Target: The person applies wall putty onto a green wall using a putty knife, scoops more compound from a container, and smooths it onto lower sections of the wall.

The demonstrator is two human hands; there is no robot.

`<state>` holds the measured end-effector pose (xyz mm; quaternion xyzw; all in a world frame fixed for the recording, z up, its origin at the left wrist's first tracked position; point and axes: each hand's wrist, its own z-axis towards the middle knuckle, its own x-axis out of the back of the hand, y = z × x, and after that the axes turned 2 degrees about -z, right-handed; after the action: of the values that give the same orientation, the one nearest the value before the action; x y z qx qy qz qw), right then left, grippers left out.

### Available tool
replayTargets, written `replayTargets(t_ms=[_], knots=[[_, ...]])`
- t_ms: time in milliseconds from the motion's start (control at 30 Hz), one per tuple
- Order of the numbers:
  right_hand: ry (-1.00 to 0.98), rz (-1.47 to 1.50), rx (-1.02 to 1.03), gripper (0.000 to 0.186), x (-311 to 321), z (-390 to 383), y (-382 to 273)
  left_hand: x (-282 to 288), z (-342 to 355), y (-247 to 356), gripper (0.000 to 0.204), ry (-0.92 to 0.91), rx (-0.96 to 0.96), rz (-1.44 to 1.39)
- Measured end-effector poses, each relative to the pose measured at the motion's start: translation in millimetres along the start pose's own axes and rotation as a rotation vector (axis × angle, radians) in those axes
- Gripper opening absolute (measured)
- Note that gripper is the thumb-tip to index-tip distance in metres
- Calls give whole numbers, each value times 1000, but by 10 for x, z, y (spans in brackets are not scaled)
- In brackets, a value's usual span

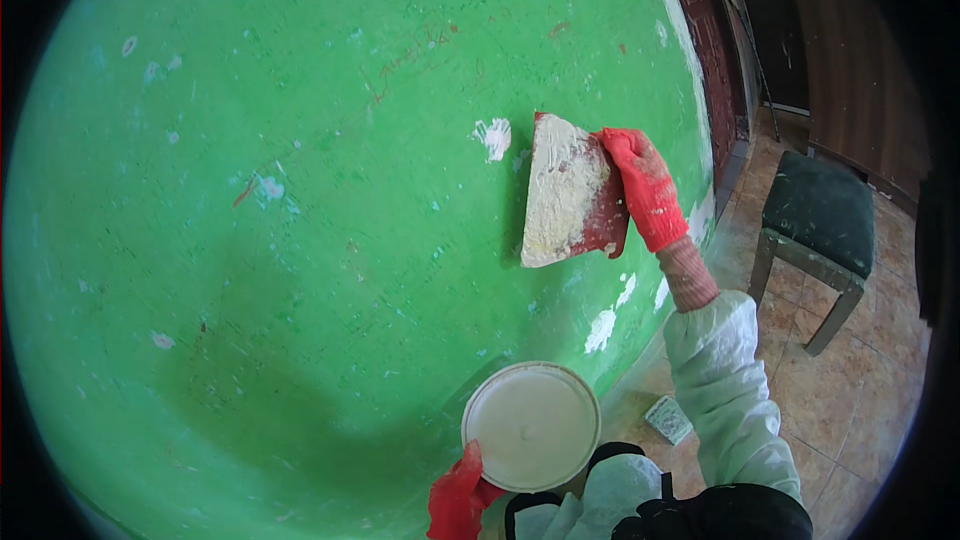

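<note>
My right hand [645,185], in a red work glove, grips a wide red putty spreader [612,215] by its right edge. Pale, rough putty [565,190] coats most of its face. The blade's left edge is at the green wall [330,140], just right of a white filled patch [494,139]; whether it touches cannot be made out. Lower down, my red-gloved left hand [462,495] has its fingers over the rim of a round white plastic tub or lid [530,425], whose flat round face shows. How deep it is stays hidden.
Further white patches [600,330] lie low on the wall. A dark-topped stool [820,205] stands on the tiled floor [800,400] at the right. Near my feet is a small pale block [668,420]. A reddish-brown door [705,30] borders the wall.
</note>
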<state>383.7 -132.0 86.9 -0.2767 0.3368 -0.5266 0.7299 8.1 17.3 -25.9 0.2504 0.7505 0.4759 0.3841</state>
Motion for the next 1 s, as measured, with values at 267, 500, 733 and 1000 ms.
replayTargets(t_ms=[267,500,733,1000], knots=[[-190,104,61,32,60,394,131,-88,-6,96,58,36,59,47],[-228,10,161,30,182,637,-53,-94,68,113,57,47,140,32],[-37,-68,283,38,126,1003,-413,-193,95,146,58,61,143,44],[39,-136,375,35,-44,1269,-638,-188,97,130,58,49,89,59]])
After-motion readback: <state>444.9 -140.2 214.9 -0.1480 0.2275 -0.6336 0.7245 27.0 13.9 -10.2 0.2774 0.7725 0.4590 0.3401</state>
